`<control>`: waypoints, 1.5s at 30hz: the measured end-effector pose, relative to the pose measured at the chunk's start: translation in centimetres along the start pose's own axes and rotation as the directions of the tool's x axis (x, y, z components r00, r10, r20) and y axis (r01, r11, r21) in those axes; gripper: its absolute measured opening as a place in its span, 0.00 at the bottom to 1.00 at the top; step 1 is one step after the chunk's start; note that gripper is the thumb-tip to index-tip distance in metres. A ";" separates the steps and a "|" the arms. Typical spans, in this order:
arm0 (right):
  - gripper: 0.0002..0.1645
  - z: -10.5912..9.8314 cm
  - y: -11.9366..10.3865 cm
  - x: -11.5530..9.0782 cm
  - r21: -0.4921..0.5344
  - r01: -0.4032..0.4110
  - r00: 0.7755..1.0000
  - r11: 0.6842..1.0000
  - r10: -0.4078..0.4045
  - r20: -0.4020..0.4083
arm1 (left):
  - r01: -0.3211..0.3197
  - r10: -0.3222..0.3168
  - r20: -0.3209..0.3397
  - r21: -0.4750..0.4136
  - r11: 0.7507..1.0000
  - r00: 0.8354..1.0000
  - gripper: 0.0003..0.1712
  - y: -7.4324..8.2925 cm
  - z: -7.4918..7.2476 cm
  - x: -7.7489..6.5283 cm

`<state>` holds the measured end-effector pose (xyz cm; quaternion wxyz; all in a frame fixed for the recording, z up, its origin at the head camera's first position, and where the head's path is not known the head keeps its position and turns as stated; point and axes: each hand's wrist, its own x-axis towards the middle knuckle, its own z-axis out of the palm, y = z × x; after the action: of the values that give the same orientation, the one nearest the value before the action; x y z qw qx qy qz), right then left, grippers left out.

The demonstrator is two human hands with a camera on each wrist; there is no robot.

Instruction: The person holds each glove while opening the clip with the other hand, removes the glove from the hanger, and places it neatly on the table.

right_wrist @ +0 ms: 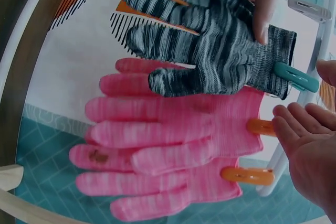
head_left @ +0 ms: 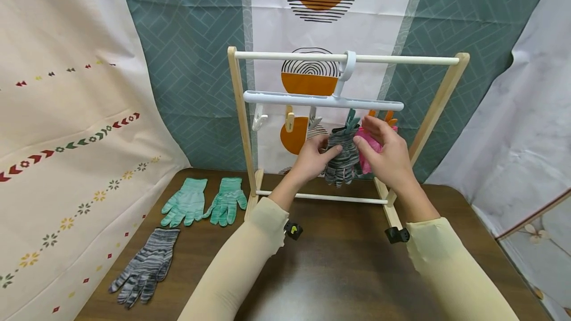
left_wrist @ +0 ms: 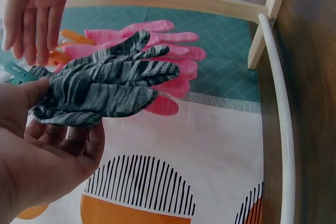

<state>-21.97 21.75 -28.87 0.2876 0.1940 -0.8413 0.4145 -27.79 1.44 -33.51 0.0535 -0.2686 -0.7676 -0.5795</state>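
Note:
A black-and-grey striped glove (head_left: 342, 155) hangs by its cuff from a teal clothespin (right_wrist: 295, 77) on the pale hanger (head_left: 321, 100). My left hand (left_wrist: 58, 156) holds this glove near the cuff, thumb in front and fingers curled behind it. My right hand (right_wrist: 310, 140) is beside the teal clothespin, its fingers fairly straight and nothing held in it. Pink gloves (right_wrist: 173, 124) hang just right of the striped one in the head view, from two orange clothespins (right_wrist: 247, 176). In the head view my right hand (head_left: 387, 155) partly hides them.
The hanger hooks over the white bar of a wooden rack (head_left: 241, 113). Other clothespins (head_left: 289, 119) hang on its left part. Two green gloves (head_left: 187, 202) and another black-and-grey glove (head_left: 149, 264) lie on the brown table (head_left: 330, 271) at left.

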 end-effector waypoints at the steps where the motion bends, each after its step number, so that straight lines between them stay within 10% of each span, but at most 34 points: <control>1: 0.35 0.1 0.0 0.1 0.007 -0.008 1.000 1.000 0.008 0.006 | 0.001 -0.001 0.009 -0.023 1.000 1.000 0.20 0.0 -0.1 -0.1; 30: 0.32 2.7 -2.3 1.1 0.227 -0.200 0.979 0.953 0.203 0.010 | 0.102 -0.082 0.094 -0.230 0.968 0.992 0.17 1.1 -0.6 -2.7; 45: 0.26 2.9 -2.7 1.3 0.556 -0.232 0.963 0.798 0.268 0.016 | 0.116 -0.093 0.098 -0.262 0.958 0.991 0.20 1.4 -0.6 -2.9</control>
<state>-22.35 17.73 -27.92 0.1884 0.1429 -0.6941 0.6799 -24.81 0.19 -33.24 -0.0466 -0.2569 -0.6971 -0.6677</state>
